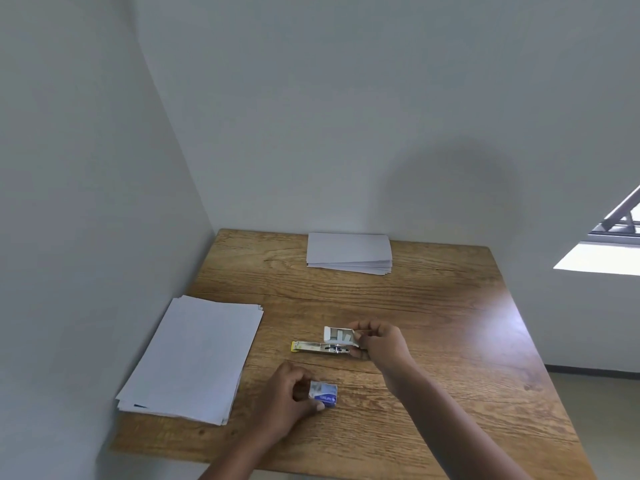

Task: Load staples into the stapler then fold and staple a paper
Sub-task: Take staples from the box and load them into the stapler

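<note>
A metal stapler [320, 347] with a yellow tip lies flat and opened out on the wooden table [450, 323]. Just behind it my right hand [379, 341] pinches the white inner tray of the staple box [338, 335], and staple strips show inside it. Nearer to me my left hand [289, 393] grips the blue and white outer sleeve of the staple box [323, 394] against the table. A stack of flat white paper [197, 355] lies at the left.
A smaller pile of folded white papers [349, 252] sits at the table's far edge by the wall. White walls close in the table at the left and the back. A window [616, 237] is at the right.
</note>
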